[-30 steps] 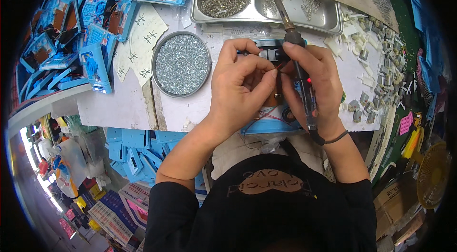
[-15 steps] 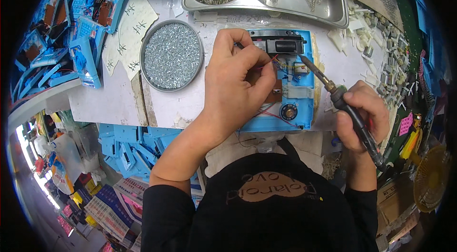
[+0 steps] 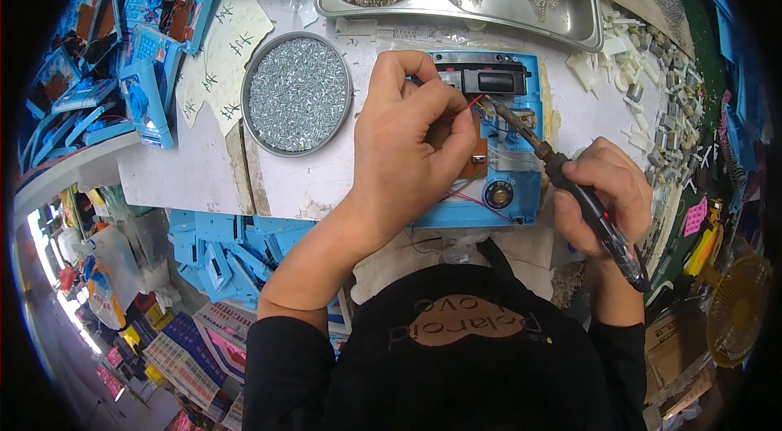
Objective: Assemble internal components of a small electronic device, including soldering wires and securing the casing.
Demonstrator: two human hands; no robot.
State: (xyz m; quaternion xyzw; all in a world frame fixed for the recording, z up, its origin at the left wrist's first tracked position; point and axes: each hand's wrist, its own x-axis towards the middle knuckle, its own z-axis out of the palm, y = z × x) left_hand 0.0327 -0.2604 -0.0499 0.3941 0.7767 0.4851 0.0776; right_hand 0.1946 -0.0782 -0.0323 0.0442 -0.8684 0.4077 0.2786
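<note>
Round screw tin (image 3: 298,94) left of blue casing (image 3: 521,186) — steel tray (image 3: 586,19) behind.

A round metal dish (image 3: 298,94) heaped with small silver screws sits on the white worktop (image 3: 183,174) at about ten o'clock. Above it and to its left lie paper slips (image 3: 224,44) with handwriting. A steel tray (image 3: 595,19) with compartments of metal bits runs along twelve to one o'clock. Blue plastic casings (image 3: 122,64) with boards pile up at ten to eleven o'clock, and more blue shells (image 3: 224,256) lie below the worktop edge at seven o'clock. Small white and grey parts (image 3: 664,117) are scattered at two to three o'clock. A yellow fan (image 3: 737,309) shows at four o'clock.
</note>
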